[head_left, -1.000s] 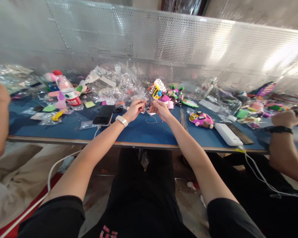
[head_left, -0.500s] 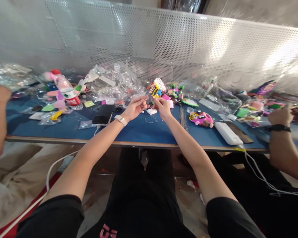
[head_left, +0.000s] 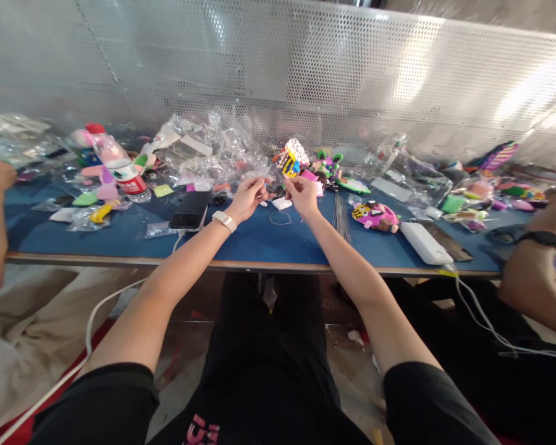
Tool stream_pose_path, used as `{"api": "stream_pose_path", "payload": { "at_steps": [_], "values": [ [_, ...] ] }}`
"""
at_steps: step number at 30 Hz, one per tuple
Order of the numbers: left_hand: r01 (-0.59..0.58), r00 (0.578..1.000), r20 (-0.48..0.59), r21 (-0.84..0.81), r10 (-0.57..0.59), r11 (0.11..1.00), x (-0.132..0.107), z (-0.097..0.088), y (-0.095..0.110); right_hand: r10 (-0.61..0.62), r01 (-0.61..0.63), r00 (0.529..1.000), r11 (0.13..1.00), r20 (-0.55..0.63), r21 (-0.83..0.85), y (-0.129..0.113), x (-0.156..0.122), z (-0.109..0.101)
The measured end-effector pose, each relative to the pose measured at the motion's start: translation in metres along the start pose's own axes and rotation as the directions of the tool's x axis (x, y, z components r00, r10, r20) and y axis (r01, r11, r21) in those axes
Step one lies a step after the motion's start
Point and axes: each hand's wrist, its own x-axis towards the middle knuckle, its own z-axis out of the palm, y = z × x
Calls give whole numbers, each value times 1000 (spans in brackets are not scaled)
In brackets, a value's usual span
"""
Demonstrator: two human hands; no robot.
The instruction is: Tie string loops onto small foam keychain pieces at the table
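My left hand [head_left: 249,195], with a white wristband, and my right hand [head_left: 301,193] are held close together just above the blue table [head_left: 259,244]. Both pinch what looks like a small clear bag between their fingertips; it is too small and blurred to make out for sure. On the table just below them lie a small white piece [head_left: 282,203] and a thin wire loop [head_left: 280,218]. Beyond my fingers is a heap of colourful soft toys [head_left: 293,157].
A black phone [head_left: 189,212] lies left of my hands. Also on the table: a water bottle [head_left: 120,165], crumpled clear bags [head_left: 213,151], a pink toy [head_left: 375,216] and a white power bank [head_left: 425,242]. Co-workers' arms [head_left: 532,266] flank me. A perforated metal panel [head_left: 306,74] backs the table.
My hands lifted slightly and moved a little further from me, leaving the white piece on the table. The arm on the right shifted further right.
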Motion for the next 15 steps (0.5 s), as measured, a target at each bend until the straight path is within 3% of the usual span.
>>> {"api": "stream_pose_path", "payload": {
  "at_steps": [3,6,10,15],
  "values": [
    [50,987,-158,84,-37,995,4,-4,-6,-67,72,997,990,45,-125,-1,-5,1],
    [123,973,-214,159,-87,980,5,-8,-10,-105,117,992,976,75,-185,-1,-8,2],
    [127,979,-191,329,-65,936,4,-12,-11,-106,128,990,950,93,-284,-2,-8,0],
    [43,997,-72,561,-3,827,4,-21,-11,-123,156,984,941,128,-300,-5,-6,-4]
  ]
}}
